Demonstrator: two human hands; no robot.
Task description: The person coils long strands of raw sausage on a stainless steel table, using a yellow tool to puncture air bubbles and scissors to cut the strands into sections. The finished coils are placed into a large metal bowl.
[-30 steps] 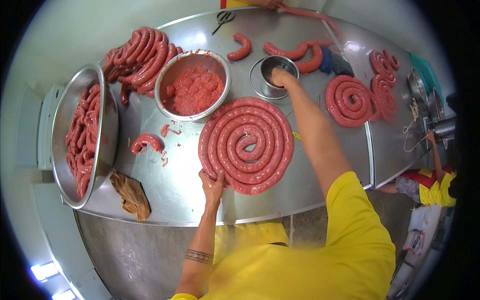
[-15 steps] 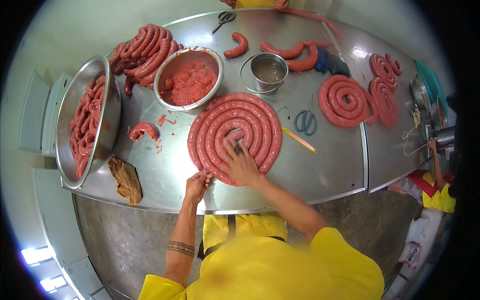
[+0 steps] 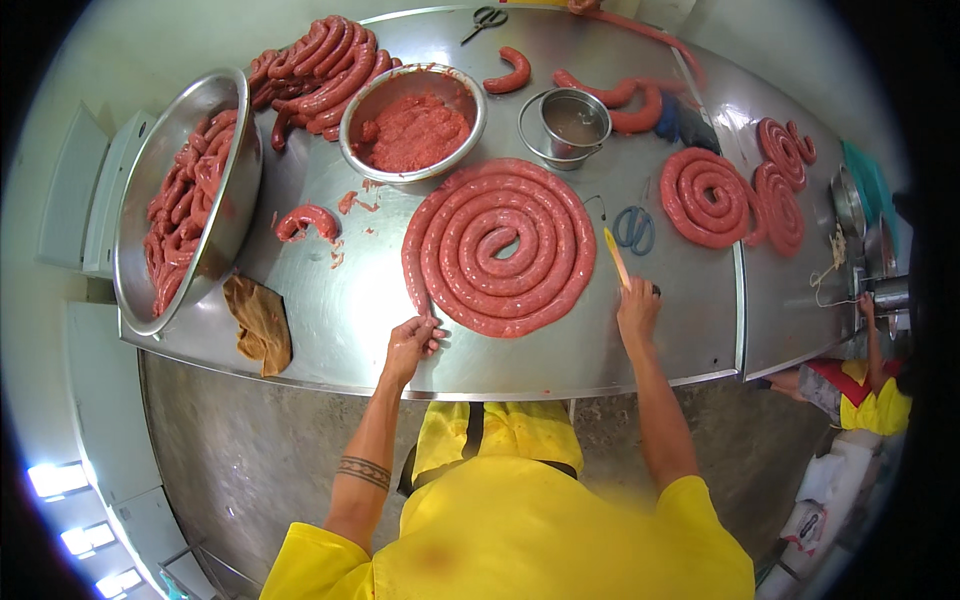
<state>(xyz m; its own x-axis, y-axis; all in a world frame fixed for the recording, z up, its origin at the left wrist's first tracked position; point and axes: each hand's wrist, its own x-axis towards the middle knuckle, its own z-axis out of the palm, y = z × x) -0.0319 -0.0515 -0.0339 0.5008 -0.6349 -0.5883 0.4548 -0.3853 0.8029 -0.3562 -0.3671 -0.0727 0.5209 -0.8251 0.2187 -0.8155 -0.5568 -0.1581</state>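
Observation:
A large coiled sausage (image 3: 470,225) lies flat in a spiral on the metal table in front of me. My left hand (image 3: 411,345) is closed, its fingertips pinching the sausage's outer tail end at the coil's near left side. To the right of the coil, my right hand (image 3: 638,310) has its fingers closed round the near end of a slim yellow-and-orange stick-like tool (image 3: 616,256); its far tip points away from me. Just beyond that hand lie blue-handled scissors (image 3: 634,231), beside a small thin dark hooked piece.
A steel bowl of minced meat (image 3: 413,135), a big basin of sausages (image 3: 243,150) and a sausage pile (image 3: 330,75) stand left. A small metal pot (image 3: 573,140) stands beyond the coil. A brown cloth (image 3: 258,325) lies near left; smaller coils (image 3: 704,197) lie right. Another person works far right.
My right hand has left the coil's middle, moved right and taken hold of the yellow stick-like tool. My left hand still pinches at the sausage's tail end. The view has shifted slightly.

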